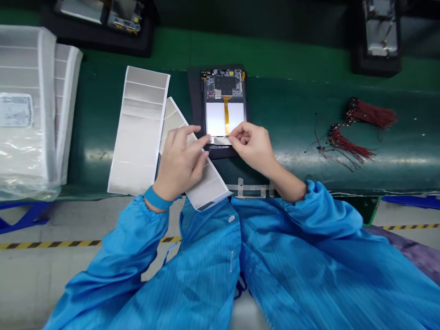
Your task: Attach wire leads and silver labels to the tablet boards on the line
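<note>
An opened tablet (235, 118) lies in a black foam holder (196, 98), its circuit board (225, 84) at the far end and an orange flat cable (226, 114) running down over a white panel. A silvery-grey adhesive strip (222, 141) lies across its near end. My right hand (256, 145) pinches the strip's right end between thumb and index finger. My left hand (182, 160) has its fingers apart, the index fingertip at the strip's left end; I cannot tell whether it presses. Beneath this hand is a sheet of grey stickers (209, 183), partly hidden by it.
Another sticker sheet (139, 133) lies to the left, beyond it plastic-bagged sheets (25, 151). Bundles of red and black wires (369, 113) rest on the right. More opened devices in black holders stand at far left (123, 18) and far right (382, 30). The green table's (292, 176) front edge is near me.
</note>
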`<state>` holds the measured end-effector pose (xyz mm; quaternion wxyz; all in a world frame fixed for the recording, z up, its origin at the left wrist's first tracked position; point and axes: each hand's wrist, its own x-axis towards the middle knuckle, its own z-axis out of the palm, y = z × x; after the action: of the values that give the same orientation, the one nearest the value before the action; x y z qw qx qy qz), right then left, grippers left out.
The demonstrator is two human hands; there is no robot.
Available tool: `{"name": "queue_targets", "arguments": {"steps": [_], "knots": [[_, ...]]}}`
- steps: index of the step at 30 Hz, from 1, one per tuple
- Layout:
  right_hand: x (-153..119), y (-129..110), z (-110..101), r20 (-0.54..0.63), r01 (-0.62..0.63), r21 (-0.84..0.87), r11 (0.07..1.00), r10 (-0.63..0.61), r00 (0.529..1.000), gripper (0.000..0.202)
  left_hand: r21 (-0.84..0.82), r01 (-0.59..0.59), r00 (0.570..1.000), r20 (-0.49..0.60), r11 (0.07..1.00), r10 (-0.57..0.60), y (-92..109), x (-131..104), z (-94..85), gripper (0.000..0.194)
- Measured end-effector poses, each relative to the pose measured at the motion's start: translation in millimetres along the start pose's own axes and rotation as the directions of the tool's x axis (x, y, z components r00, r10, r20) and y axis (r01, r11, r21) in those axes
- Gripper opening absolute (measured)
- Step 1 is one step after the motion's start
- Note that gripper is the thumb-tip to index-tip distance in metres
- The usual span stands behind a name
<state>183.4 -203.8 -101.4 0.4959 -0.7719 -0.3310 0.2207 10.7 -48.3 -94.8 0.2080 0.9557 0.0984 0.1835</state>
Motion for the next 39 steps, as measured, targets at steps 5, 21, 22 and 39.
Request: {"name": "queue_targets", "arguments": {"steps": [5,21,22,39], "knots": [[1.3,-1.0,2.7,-0.018,0.002,-0.023,1.0,-0.002,1.0,0.006,0.046,-0.052,0.999,0.015,0.998,0.051,-5.1,-7.3,20.9,0.042],[1.7,-4.1,8.6,0.016,0.084,-0.334,0.939,-0.083,0.996,0.011,0.158,-0.051,0.994,0.105,0.986,0.034,-2.9,-2.6,21.8,0.04],[1.8,-5.6,8.8,0.032,0.092,-0.385,0.918,-0.086,0.996,0.015,0.169,-0.047,0.994,0.105,0.984,0.03,-2.9,-3.4,21.9,0.041],[9.7,-20.6,12.9,0.164,0.064,-0.642,0.764,0.056,0.985,0.032,0.217,-0.018,0.998,0.061,0.976,0.005,-6.8,-11.4,29.7,0.044]]}}
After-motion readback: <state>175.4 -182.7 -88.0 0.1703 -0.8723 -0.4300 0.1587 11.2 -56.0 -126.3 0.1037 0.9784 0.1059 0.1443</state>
